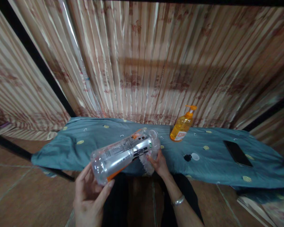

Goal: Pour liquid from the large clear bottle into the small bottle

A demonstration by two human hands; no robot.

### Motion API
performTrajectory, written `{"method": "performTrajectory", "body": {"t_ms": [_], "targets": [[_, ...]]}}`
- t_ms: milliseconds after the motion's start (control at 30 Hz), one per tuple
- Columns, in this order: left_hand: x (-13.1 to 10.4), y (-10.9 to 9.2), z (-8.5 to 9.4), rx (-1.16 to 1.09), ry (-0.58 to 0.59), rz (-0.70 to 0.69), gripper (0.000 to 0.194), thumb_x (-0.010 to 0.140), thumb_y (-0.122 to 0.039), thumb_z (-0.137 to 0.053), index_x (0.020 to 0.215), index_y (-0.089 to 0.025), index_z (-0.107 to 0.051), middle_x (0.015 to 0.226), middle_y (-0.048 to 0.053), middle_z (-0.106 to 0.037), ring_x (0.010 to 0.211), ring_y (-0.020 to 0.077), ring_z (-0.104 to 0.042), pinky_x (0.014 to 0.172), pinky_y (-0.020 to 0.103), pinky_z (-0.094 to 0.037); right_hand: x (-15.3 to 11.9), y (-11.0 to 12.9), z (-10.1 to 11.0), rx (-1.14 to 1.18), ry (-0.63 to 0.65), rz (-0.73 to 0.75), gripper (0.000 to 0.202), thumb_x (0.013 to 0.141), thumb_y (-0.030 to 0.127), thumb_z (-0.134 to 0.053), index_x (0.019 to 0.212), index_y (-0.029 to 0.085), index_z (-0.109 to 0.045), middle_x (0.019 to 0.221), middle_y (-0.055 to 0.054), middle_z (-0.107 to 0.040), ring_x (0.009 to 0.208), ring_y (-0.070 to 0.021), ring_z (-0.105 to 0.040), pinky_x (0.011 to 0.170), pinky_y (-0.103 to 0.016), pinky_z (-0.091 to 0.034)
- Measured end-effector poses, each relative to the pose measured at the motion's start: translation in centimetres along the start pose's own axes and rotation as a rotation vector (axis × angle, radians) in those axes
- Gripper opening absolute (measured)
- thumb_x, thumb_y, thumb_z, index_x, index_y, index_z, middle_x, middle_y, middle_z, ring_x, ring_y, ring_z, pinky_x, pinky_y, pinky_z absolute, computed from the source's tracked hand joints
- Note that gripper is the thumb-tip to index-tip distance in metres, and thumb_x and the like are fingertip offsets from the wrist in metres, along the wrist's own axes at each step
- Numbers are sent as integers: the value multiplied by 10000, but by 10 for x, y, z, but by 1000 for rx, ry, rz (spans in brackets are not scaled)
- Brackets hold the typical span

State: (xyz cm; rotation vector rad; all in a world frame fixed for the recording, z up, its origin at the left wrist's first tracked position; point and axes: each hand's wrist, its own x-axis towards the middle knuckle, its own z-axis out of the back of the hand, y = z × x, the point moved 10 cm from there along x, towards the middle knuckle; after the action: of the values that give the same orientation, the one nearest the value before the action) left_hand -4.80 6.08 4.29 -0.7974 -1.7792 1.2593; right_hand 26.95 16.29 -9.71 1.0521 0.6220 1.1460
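A large clear plastic bottle (pixel 123 157) with a silver and orange label is held tilted in front of me, its neck end up and to the right. My left hand (pixel 92 192) grips the base, thumb underneath and fingers behind. At the other end my right hand (pixel 159 162), with a silver bracelet on the wrist, pinches a crumpled white tissue (pixel 146 165) against the bottle's side. The bottle partly hides the right fingers. Inside, the bottle looks see-through, with no liquid visible.
A pump bottle (pixel 182 127) of yellow liquid stands on the teal patterned cloth (pixel 210 164). To its right lie a small black item (pixel 187 157), a white disc (pixel 195 156) and a dark phone (pixel 238 153). Behind hangs a striped curtain (pixel 142 63), with black frame bars (pixel 38 60) at the sides.
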Motion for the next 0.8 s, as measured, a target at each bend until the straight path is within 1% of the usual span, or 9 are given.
{"method": "performTrajectory", "body": {"t_ms": [133, 267, 367, 533, 700, 800], "targets": [[-1, 2, 1, -9, 2, 17, 721, 602, -281, -927, 1266, -304, -646, 1246, 55, -741, 1145, 265, -712, 833, 244, -604, 0, 1, 0, 9, 4, 14, 719, 738, 454, -716, 1371, 182, -509, 1145, -118, -763, 1056, -320, -729, 909, -418, -584], [-2, 1, -1, -18, 12, 18, 709, 612, -285, -923, 1265, -306, -645, 1248, 54, -741, 1185, 271, -692, 866, 254, -597, 0, 1, 1, 9, -3, 15, 757, 730, 470, -714, 1388, 170, -490, 1199, -136, -743, 1104, -327, -711, 954, -435, -564], [-2, 2, 1, -17, -1, 24, 716, 605, -279, -926, 1264, -310, -646, 1232, 47, -749, 1158, 255, -705, 867, 242, -592, 0, -2, 1, -6, -13, -13, 722, 727, 475, -710, 1351, 170, -515, 1182, -139, -746, 1092, -327, -714, 955, -442, -560], [-1, 4, 0, -16, 2, 36, 728, 610, -284, -926, 1277, -313, -636, 1240, 45, -747, 1151, 241, -709, 863, 226, -589, 0, -1, 0, 3, 0, -2, 714, 731, 486, -705, 1338, 161, -516, 1170, -147, -746, 1090, -330, -714, 950, -439, -562], [-2, -1, -3, -24, 9, 24, 695, 617, -282, -922, 1256, -310, -650, 1223, 36, -752, 1168, 228, -705, 869, 204, -581, 0, 0, 1, 30, -5, 22, 759, 722, 479, -716, 1374, 167, -486, 1192, -148, -741, 1092, -330, -715, 939, -439, -570], [-3, -3, -4, -27, 11, 20, 690, 618, -279, -921, 1254, -310, -652, 1214, 34, -756, 1172, 229, -704, 883, 209, -579, 0, 1, 0, 29, 5, 24, 734, 731, 481, -708, 1363, 176, -497, 1163, -133, -754, 1061, -321, -727, 915, -427, -581]]}}
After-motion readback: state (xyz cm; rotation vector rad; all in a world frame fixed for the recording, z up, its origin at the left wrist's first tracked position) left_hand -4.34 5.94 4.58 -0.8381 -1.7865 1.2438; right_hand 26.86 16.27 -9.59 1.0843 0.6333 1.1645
